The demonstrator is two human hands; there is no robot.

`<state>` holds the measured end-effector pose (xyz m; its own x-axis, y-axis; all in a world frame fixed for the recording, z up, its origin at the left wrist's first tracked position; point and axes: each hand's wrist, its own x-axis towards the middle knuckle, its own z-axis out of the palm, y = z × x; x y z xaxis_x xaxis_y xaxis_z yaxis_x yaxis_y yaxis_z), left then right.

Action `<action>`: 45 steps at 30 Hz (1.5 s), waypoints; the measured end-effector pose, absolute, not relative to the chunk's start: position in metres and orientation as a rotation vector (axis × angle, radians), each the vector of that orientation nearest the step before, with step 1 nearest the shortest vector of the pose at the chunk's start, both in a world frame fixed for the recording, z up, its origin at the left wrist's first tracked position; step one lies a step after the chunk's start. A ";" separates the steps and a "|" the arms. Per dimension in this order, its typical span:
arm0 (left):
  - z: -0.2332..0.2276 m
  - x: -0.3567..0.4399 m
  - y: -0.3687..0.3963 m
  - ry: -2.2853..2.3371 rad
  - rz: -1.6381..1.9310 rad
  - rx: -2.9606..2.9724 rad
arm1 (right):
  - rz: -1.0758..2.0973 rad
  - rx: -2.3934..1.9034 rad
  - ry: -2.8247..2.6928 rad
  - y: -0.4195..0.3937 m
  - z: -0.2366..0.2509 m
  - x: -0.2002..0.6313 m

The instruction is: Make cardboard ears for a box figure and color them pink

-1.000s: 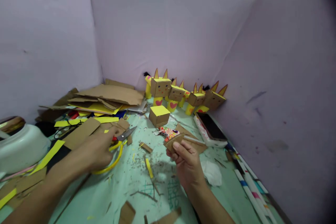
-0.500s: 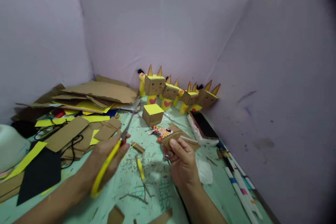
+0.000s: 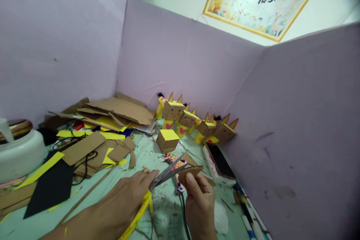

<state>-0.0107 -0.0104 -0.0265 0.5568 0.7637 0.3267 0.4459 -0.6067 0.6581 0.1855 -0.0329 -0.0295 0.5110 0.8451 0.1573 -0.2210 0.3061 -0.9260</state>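
Note:
My left hand grips yellow-handled scissors, blades apart and pointing right. The blade tips meet a small brown cardboard piece that my right hand pinches between thumb and fingers. Both hands hover low over the pale green table. Just beyond them lie a patterned wrapper and a cardboard cube with a yellow top.
Several finished yellow and cardboard figures line the back wall. A pile of cardboard and yellow sheets fills the left, with a black sheet and a white container. A phone and pens lie right.
My left hand lifted the scissors off the table and swung them over to the cardboard piece in my right hand. The view tilted upward, showing the framed picture.

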 end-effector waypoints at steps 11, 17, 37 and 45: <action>-0.003 -0.019 -0.015 0.941 0.381 2.415 | 0.614 -1.125 -0.991 -0.039 -0.036 0.187; 0.005 -0.020 -0.016 0.967 0.279 2.401 | 0.605 -1.126 -1.061 -0.037 -0.041 0.193; -0.022 -0.009 0.002 0.999 0.331 2.553 | 0.646 -1.093 -1.079 -0.042 -0.031 0.184; -0.015 -0.011 -0.002 0.992 0.305 2.561 | 0.642 -1.086 -1.068 -0.044 -0.029 0.183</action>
<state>-0.0113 -0.0018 -0.0155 0.7279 0.6826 0.0650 0.6010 -0.6807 0.4188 0.1827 -0.0436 -0.0289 0.3853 0.8464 0.3676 0.0724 0.3694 -0.9265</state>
